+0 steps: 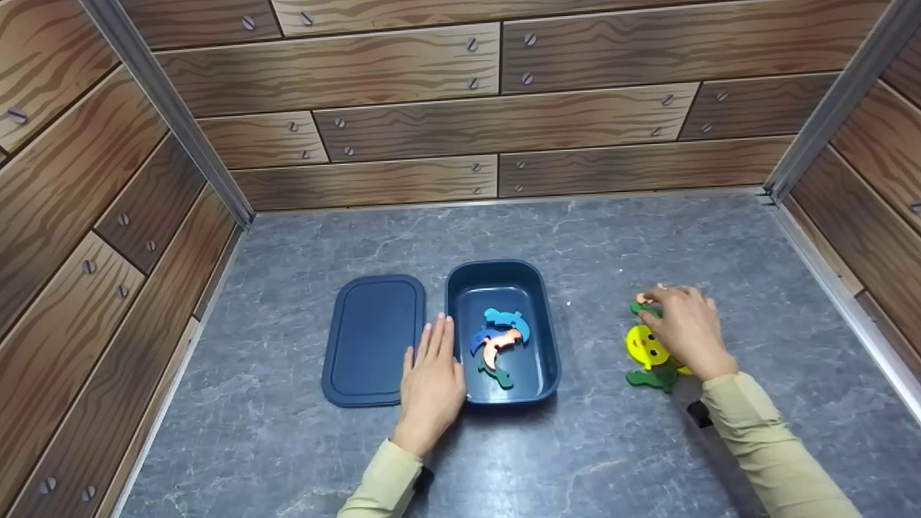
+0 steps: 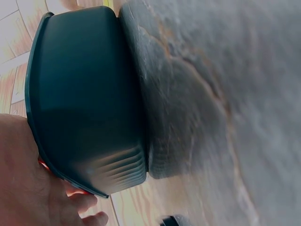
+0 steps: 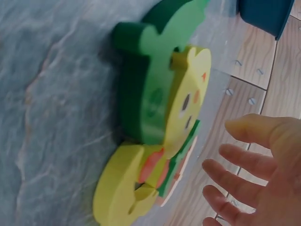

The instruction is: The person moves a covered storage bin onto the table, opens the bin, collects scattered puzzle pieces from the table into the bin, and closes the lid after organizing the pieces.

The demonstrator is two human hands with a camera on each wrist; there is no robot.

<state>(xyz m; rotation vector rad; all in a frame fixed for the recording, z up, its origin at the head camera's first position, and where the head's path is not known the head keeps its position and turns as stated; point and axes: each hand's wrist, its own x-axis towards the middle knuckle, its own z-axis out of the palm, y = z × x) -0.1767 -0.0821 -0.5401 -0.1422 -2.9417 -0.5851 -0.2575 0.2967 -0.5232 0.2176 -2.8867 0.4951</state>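
A dark blue plastic container (image 1: 550,374) holds several animal-shaped pieces: a light blue piece (image 1: 516,321), an orange piece (image 1: 495,350), a darker blue one and a green piece (image 1: 498,375). My left hand (image 1: 434,385) lies with straight fingers along the container's left rim. Over a small pile at the right, my right hand (image 1: 687,327) hovers with loosely bent, spread fingers and nothing between them. In that pile, a round yellow piece with a face (image 3: 188,103) leans on a green piece (image 3: 146,89). Beside them is another yellow piece (image 3: 120,183). Orange and green pieces are partly hidden behind.
A flat dark blue lid (image 1: 374,338) lies left of the container, close to my left hand. Wood-plank-patterned walls (image 1: 403,72) enclose the grey marbled tabletop (image 1: 575,446) at the back and both sides.
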